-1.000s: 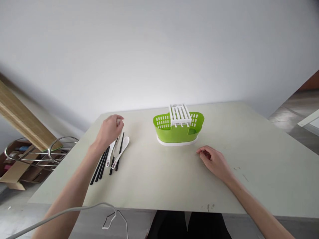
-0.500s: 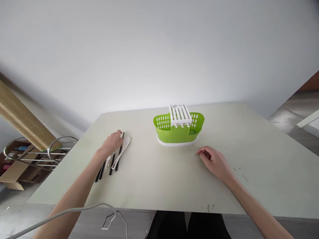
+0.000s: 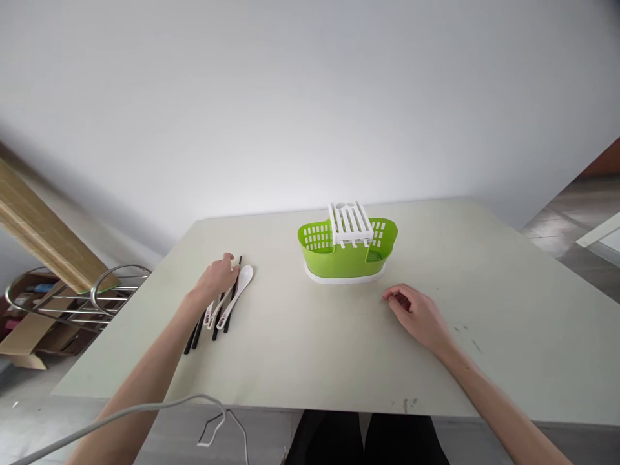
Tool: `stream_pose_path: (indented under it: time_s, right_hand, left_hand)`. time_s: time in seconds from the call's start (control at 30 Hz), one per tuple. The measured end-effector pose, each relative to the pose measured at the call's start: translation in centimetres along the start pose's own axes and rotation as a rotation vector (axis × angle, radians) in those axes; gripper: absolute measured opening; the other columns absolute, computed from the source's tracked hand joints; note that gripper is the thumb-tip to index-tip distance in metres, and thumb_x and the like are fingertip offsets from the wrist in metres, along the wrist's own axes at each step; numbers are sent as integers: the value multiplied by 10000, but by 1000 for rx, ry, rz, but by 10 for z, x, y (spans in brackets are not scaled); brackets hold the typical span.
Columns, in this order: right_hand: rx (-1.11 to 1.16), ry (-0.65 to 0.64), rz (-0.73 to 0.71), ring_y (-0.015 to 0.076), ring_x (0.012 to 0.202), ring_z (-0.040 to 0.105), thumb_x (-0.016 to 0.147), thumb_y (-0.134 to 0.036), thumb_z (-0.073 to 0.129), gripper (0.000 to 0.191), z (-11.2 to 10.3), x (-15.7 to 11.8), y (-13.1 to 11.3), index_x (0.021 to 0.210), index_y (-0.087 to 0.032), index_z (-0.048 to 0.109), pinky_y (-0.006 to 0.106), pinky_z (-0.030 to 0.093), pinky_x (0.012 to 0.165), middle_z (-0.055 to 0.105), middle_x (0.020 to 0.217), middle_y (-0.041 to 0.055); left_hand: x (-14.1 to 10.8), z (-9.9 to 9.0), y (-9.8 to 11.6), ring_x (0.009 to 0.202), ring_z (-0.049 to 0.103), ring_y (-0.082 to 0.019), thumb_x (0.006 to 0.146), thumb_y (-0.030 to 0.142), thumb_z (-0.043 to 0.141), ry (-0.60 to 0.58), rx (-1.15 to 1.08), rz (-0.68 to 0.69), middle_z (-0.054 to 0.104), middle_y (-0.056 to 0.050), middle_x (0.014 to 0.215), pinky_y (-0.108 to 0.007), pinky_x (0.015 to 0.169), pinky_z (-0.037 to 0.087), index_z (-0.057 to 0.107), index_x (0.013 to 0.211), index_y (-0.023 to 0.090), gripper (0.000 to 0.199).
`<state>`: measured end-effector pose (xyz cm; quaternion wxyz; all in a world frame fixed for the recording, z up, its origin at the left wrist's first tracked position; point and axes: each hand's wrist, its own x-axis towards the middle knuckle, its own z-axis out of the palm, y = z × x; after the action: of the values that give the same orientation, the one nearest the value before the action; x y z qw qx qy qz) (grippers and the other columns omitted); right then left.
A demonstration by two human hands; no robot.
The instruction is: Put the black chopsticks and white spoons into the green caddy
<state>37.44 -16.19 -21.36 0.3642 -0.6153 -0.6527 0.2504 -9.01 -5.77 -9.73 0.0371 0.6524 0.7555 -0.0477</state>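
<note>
My left hand (image 3: 216, 278) is curled over a group of utensils on the left of the table, its fingers closed around the bowl end of a white spoon (image 3: 215, 316), which it mostly hides. Another white spoon handle (image 3: 208, 317) shows beside that one. To their right lies a white spoon (image 3: 237, 297) in full view, across a black chopstick (image 3: 228, 324). Several black chopsticks lie side by side there, partly under my hand. My right hand (image 3: 415, 315) rests on the table with fingers curled in, holding nothing visible.
A green basket (image 3: 339, 263) with a white base and a white slotted rack (image 3: 351, 223) stands at mid-table, near the wall. Left of the table are a metal rack (image 3: 97, 300) and a cardboard box (image 3: 29, 336). A grey cable (image 3: 145, 407) crosses the near left edge.
Under my left hand the white spoon handles have shifted apart, so two now show side by side. The left hand has moved slightly left; my right hand and the basket stay put.
</note>
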Motion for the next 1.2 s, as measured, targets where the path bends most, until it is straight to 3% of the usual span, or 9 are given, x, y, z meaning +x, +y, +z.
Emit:
stream_pose_path:
  time_s: [0.1,0.2,0.33,0.43,0.6,0.7,0.8,0.93,1.2]
  right_hand:
    - [-3,-5,-4,186,692,608,934,-327,488,214,0,0,1,939,-258,691,327,476,704,750,927,27]
    - [-7,-5,-8,187,686,599,932,-330,490,211,0,0,0,933,-261,689,327,475,702,750,930,28]
    - [-7,-4,-1,182,668,586,934,-338,489,212,0,0,-1,924,-265,688,323,471,689,752,930,25]
    - [-3,-3,3,179,653,575,933,-346,485,220,0,-1,-3,911,-263,687,317,462,671,747,910,25]
    - [-2,-4,19,180,654,566,929,-346,489,220,0,0,-4,910,-260,691,317,457,672,746,907,28]
    - [7,-15,18,183,657,570,935,-347,479,232,-1,1,-4,914,-257,692,322,458,677,744,902,30]
    - [12,-15,5,184,648,563,940,-351,471,244,-1,1,-5,914,-253,693,327,460,676,745,903,39]
    - [11,-15,4,189,665,580,941,-336,464,247,-1,0,-7,921,-251,695,331,467,677,754,920,48]
    - [11,-17,35,186,650,572,941,-335,467,240,1,-2,-14,905,-253,689,325,457,657,729,858,38]
  left_hand:
    - [-3,-8,9,1099,699,-371,1023,351,340,91,0,-9,718,-227,1190,-443,891,519,454,1453,90,515]
    - [-9,-19,26,1059,698,-353,1026,375,370,272,-45,70,701,-192,1192,-462,908,527,496,1414,140,470]
    - [-20,-34,65,1083,660,-311,1029,398,447,600,-160,395,661,-159,1170,-469,975,526,560,1313,185,372]
    - [-34,-44,108,1259,578,-309,1042,411,484,771,-244,661,610,-182,1298,-495,1109,462,553,1318,184,364]
    - [-59,-51,185,1474,422,-303,1061,473,471,783,-320,927,489,-177,1572,-519,1205,375,453,1480,210,495]
    - [-65,-48,211,1519,384,-294,1077,466,433,715,-247,1035,466,-135,1628,-505,1203,373,433,1539,253,509]
    - [-62,-41,217,1501,430,-295,1084,447,431,664,-166,1075,528,-124,1589,-495,1177,390,460,1543,252,499]
    - [-57,-35,210,1502,447,-293,1088,449,435,658,-116,1043,541,-129,1583,-484,1159,395,480,1531,224,499]
    - [-28,-43,174,1458,499,-293,1071,515,450,685,-138,872,631,-137,1489,-467,1161,363,591,1389,197,471]
